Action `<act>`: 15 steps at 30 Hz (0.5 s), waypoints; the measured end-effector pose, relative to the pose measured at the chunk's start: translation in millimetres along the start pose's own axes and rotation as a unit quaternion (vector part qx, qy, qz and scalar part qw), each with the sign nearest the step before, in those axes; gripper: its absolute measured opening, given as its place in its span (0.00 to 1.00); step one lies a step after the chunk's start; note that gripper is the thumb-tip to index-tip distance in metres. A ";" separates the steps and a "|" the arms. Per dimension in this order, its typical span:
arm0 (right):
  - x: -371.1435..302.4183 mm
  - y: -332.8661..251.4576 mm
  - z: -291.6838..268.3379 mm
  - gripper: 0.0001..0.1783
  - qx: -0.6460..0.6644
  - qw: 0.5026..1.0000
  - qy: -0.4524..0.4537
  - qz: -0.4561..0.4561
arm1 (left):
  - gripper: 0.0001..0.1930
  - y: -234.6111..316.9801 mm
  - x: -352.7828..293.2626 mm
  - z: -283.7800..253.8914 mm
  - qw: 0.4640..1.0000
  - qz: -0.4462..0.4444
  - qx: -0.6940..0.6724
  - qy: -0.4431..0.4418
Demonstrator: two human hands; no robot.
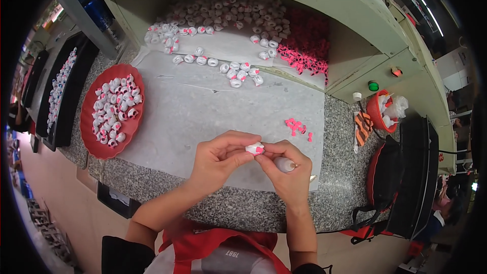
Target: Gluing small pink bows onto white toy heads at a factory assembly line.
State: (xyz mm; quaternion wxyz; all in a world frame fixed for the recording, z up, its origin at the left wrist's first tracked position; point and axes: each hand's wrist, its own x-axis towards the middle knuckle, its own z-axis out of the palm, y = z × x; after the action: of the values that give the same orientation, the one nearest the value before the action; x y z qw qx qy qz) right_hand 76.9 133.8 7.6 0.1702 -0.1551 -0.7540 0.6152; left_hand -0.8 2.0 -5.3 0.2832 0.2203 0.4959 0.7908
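Observation:
Over the middle of the paper-covered bench, I hold a small white piece with a pink patch [254, 148] between the fingertips of both hands. My left hand [215, 160] pinches it from the left, thumb below and fingers above. From the other side my right hand [291, 180] grips it with thumb and forefinger. Tucked in that same hand is a small whitish squeeze bottle [285, 164] with a narrow tip pointing right. Small loose pink pieces [294, 126] lie beyond my right hand. Rows of white pieces [236, 74] stand farther back.
A red scalloped plate [87, 127] full of white-and-pink pieces sits at the left. Under a green shelf [355, 66] are heaps of white rings [228, 10] and pink pieces [309, 35]. At the right stand a red basket [374, 112] and a black bag [388, 172].

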 end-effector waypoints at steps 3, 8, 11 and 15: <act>1.4 0.2 -1.7 0.09 0.000 1.000 -0.006 0.011 | 0.13 -0.3 -1.4 1.7 0.999 0.013 0.031 0.003; 3.3 3.6 -1.6 0.08 0.005 1.000 -0.003 0.022 | 0.13 0.0 0.5 -2.0 0.998 -0.051 0.017 0.030; 5.3 1.0 -1.0 0.09 -0.047 0.995 0.012 -0.082 | 0.16 -0.3 3.3 -5.2 0.991 -0.108 -0.069 0.041; -0.5 0.9 1.0 0.16 0.054 0.998 -0.005 -0.045 | 0.19 2.1 -0.7 -6.9 0.992 -0.107 -0.057 0.042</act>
State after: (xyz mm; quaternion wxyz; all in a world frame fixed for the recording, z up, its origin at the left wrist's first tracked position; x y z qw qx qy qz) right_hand 77.0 132.8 6.5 0.2022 -0.1086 -0.7268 0.6474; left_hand -5.1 -3.7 -6.3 0.3571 0.1157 0.4824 0.7915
